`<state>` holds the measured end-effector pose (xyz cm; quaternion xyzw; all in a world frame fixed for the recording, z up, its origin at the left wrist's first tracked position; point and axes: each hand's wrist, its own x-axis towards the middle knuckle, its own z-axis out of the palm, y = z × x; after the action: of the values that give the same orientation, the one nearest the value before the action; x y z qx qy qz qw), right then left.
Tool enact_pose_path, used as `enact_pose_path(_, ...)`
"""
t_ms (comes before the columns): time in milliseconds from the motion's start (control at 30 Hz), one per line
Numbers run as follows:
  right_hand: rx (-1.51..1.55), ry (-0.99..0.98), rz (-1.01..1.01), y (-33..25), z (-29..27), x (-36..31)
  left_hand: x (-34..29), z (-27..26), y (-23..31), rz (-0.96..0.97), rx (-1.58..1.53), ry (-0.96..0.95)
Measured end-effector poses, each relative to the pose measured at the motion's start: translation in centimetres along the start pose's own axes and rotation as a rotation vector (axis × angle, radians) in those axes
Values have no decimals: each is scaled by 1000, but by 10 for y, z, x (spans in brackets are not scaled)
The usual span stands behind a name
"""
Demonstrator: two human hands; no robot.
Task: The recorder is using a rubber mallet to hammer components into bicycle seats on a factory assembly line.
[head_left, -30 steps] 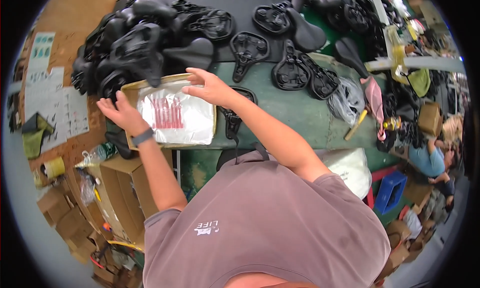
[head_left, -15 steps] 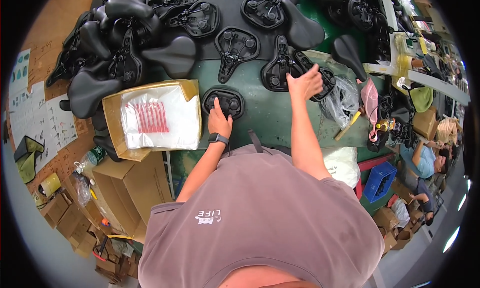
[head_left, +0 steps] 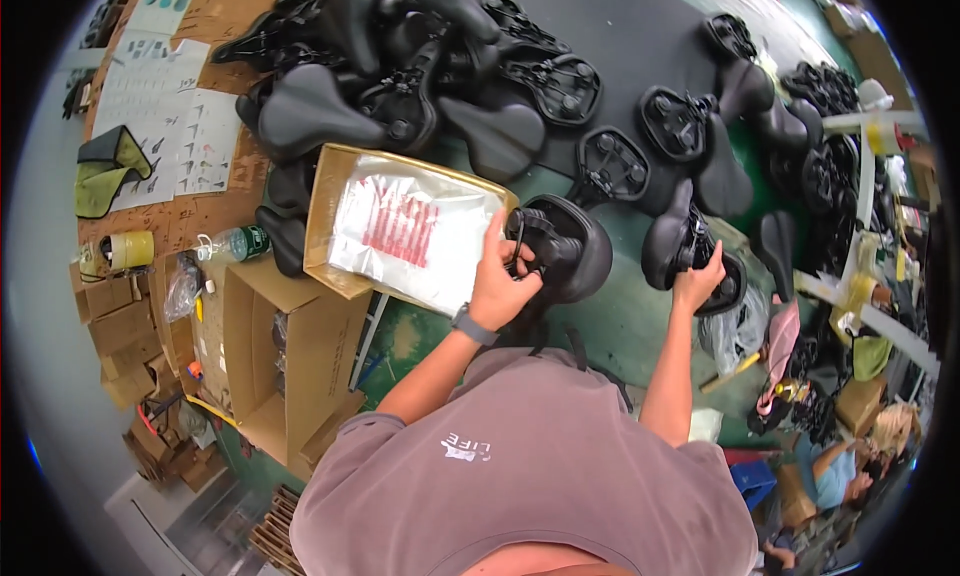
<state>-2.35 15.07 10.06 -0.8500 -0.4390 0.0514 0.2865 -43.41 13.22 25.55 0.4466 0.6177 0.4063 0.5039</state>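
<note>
A black bicycle saddle (head_left: 582,251) stands tilted up off the bench in front of me. My left hand (head_left: 503,284), a dark watch on its wrist, has its fingers curled round the saddle's underside at the left. Farther right, my right hand (head_left: 700,281) closes on a second black saddle (head_left: 667,244), which is tipped on its side. Behind those fingers lies another saddle (head_left: 730,284), underside up and partly covered. An upturned saddle (head_left: 612,164) rests beyond, between the two hands.
An open carton (head_left: 325,251) holding white plastic bags with red print sits left of my left hand. Black saddles are heaped (head_left: 400,66) behind it. On the right are a clear plastic bag (head_left: 735,336), a pink cloth (head_left: 782,346) and a metal frame (head_left: 870,336).
My left hand has lifted and tilted the saddle it was touching. My right hand has closed on a saddle and tipped it. The view has swung, shifting the bench rightward.
</note>
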Motion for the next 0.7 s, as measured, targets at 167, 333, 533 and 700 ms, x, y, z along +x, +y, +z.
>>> enact_pose_path(167, 440, -68, -241, -182, -42, 13, 62, -92, 113, 154, -278, 267)
enact_pose_path(333, 735, -337, -336, -448, -12, 7, 170, -264, 204, 423, 370, 834)
enact_pose_path(533, 1155, -541, -575, -522, 0, 6, 148, -177, 251, 1041, 462, 1138)
enact_pose_path(700, 212, 7, -364, -242, 90, 168, 153, 90, 30, 305, 199, 152)
